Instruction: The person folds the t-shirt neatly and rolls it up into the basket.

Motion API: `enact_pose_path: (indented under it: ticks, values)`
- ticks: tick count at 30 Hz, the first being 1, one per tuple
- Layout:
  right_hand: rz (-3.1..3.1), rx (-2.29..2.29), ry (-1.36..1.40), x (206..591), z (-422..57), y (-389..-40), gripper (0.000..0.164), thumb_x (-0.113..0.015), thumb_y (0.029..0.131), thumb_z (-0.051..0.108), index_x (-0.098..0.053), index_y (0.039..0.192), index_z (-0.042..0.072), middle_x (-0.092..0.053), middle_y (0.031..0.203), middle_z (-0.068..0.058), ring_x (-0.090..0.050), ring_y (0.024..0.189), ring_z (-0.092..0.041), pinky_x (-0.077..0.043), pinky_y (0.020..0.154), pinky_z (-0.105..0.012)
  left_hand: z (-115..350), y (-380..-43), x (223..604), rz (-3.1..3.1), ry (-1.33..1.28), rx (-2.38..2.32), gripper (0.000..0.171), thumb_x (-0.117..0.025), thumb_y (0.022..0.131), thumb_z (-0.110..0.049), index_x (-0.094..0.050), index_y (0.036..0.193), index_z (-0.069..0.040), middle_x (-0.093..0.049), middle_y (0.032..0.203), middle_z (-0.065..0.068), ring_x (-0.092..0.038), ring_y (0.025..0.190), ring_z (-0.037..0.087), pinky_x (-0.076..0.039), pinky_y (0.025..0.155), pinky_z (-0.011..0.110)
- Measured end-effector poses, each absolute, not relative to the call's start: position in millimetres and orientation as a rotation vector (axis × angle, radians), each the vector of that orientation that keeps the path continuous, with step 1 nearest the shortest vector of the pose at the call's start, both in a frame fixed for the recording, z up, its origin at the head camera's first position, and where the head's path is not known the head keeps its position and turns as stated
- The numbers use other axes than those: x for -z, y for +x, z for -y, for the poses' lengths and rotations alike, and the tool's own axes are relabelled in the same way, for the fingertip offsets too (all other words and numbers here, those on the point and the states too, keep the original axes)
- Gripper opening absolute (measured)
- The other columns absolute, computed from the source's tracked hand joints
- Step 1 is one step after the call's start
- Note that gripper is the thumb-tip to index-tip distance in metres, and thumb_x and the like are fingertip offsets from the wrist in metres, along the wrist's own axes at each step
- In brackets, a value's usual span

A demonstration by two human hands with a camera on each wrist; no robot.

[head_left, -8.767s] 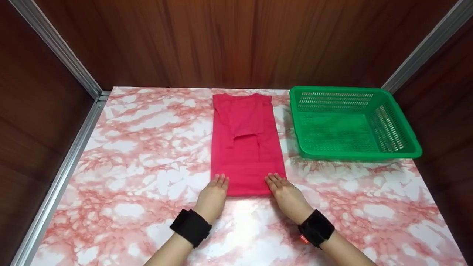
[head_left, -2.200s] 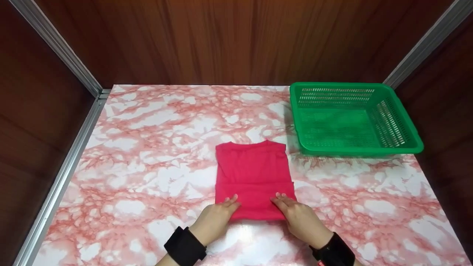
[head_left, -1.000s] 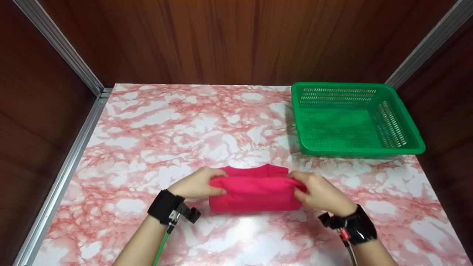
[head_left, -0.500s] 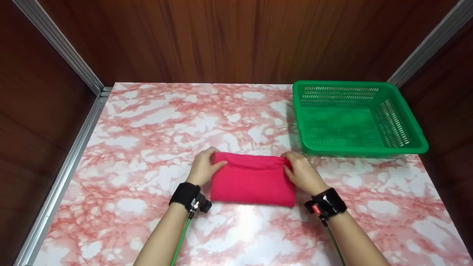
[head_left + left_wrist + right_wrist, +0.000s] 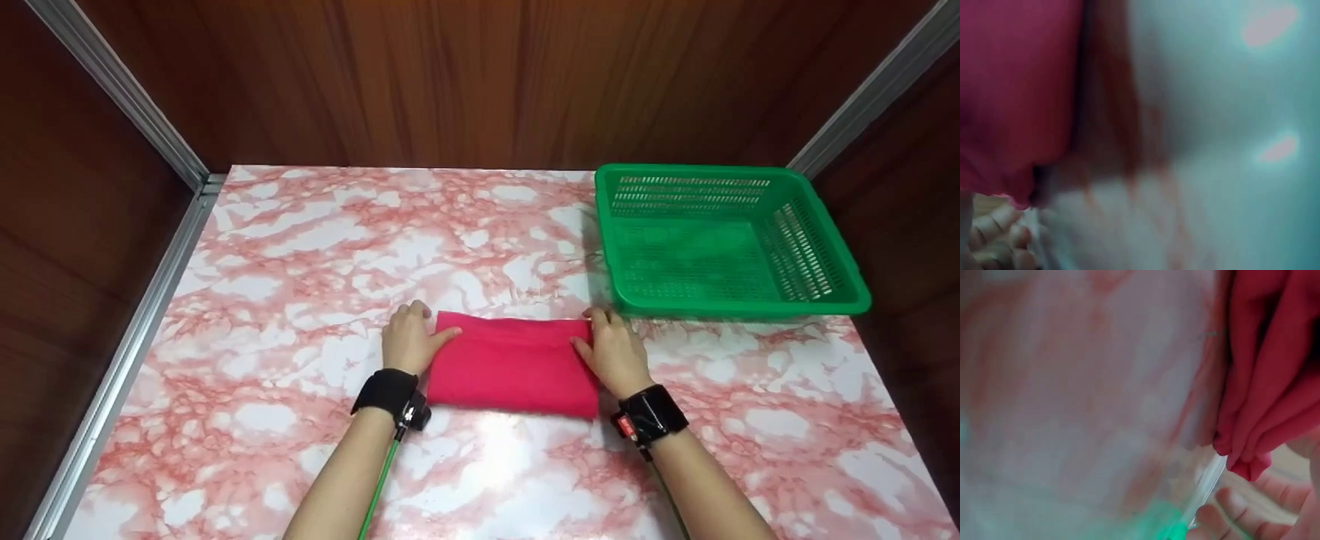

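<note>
A folded pinkish-red shirt (image 5: 514, 367) lies as a flat, wide bundle on the marbled table. At its left end, my left hand (image 5: 406, 341) rests its thumb on the top of the cloth, the other fingers loosely bent on the table outside the edge. My right hand (image 5: 616, 352) mirrors this at the right end, thumb on the cloth and fingers past its side. In the left wrist view, the shirt's edge (image 5: 1016, 84) stands apart from the fingers. Stacked fabric layers (image 5: 1275, 371) show in the right wrist view, with fingers (image 5: 1235, 506) below them.
A green plastic basket (image 5: 739, 306) with slotted walls stands at the back right, with nothing in it. The red-and-white marbled table (image 5: 300, 262) is bounded by brown wooden panels (image 5: 450, 82) at the back and sides, with metal rails at the corners.
The long shirt was drawn nearer and folded into a shorter bundle. Both hands gripped its folded edge, laid it over, and have since loosened, the left fingers moving off the cloth.
</note>
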State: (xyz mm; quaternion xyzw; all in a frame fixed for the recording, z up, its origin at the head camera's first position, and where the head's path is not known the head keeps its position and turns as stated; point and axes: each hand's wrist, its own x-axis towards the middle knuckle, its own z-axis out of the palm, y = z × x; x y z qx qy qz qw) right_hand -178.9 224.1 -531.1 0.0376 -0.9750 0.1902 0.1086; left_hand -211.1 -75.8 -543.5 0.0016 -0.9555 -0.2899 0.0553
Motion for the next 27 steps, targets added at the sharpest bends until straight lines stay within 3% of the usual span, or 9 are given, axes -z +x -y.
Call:
enact_pose_path:
  ticks: [4, 10, 14, 27]
  values:
    - [2.927, -0.563, -0.030, 531, -222, -171, 0.048, -0.069, 0.084, 0.031, -0.056, 0.107, -0.010, -0.059, 0.098, -0.030, -0.061, 0.085, -0.048, -0.050, 0.067, -0.057, 69, -205, 533, 2.999, 0.145, 0.759, 0.067, -0.070, 0.076, -0.056, -0.054, 0.101, 0.003, -0.060, 0.087, 0.020, -0.064, 0.077, 0.039, -0.052, 0.065, 0.047]
    - [2.990, -0.619, -0.148, 527, -217, -159, 0.056, -0.060, 0.089, 0.038, -0.055, 0.103, -0.016, -0.057, 0.091, -0.033, -0.060, 0.079, -0.052, -0.049, 0.069, -0.058, 62, -195, 526, 3.075, 0.270, 0.727, 0.069, -0.059, 0.084, -0.057, -0.055, 0.107, 0.007, -0.063, 0.092, 0.025, -0.064, 0.088, 0.040, -0.053, 0.071, 0.047]
    - [3.041, -0.715, -0.217, 523, -209, -155, 0.059, -0.057, 0.090, 0.041, -0.056, 0.102, -0.016, -0.060, 0.089, -0.033, -0.061, 0.077, -0.051, -0.050, 0.067, -0.056, 57, -187, 525, 3.088, 0.251, 0.743, 0.070, -0.056, 0.086, -0.057, -0.055, 0.108, 0.009, -0.064, 0.087, 0.025, -0.066, 0.081, 0.039, -0.054, 0.068, 0.046]
    - [3.006, -0.866, -0.284, 530, -188, -149, 0.060, -0.062, 0.089, 0.030, -0.033, 0.121, -0.010, -0.059, 0.094, -0.032, -0.062, 0.083, -0.049, -0.049, 0.070, -0.056, 34, -168, 537, 2.942, 0.194, 0.796, 0.045, -0.065, 0.089, -0.033, -0.044, 0.105, 0.004, -0.055, 0.081, 0.021, -0.064, 0.067, 0.039, -0.053, 0.059, 0.046]
